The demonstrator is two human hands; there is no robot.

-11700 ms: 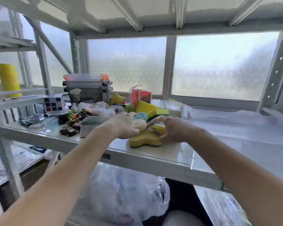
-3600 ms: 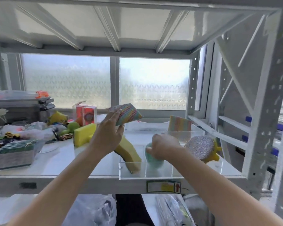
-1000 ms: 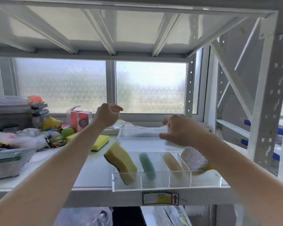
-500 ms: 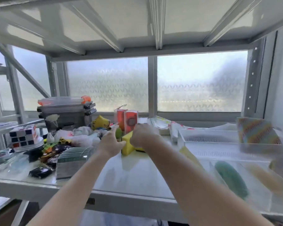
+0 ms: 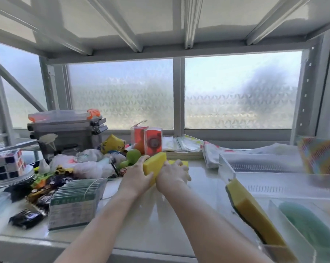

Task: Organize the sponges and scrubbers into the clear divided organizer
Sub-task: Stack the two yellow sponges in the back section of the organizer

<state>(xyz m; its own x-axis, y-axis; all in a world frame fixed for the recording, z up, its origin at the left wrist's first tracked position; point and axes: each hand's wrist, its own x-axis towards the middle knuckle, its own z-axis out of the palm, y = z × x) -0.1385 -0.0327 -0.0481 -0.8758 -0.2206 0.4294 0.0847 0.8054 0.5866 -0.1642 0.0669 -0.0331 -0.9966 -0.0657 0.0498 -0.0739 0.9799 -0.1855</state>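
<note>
Yellow sponge (image 5: 154, 167) gripped by left hand (image 5: 136, 180); right hand (image 5: 172, 174) closed on another.
Organizer (image 5: 225, 168) partly filled; these remain outside.

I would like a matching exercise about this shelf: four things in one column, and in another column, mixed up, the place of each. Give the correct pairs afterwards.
Things:
1. yellow block sponge
2. teal scrubber
3. puzzle cube
4. rainbow-striped sponge

Places:
A. at the far left edge of the view
B. between the left hand and the right hand
C. standing upright at the far right, at the back
D. lying in a compartment of the clear divided organizer, lower right

Pairs: 1-B, 2-D, 3-A, 4-C
</note>
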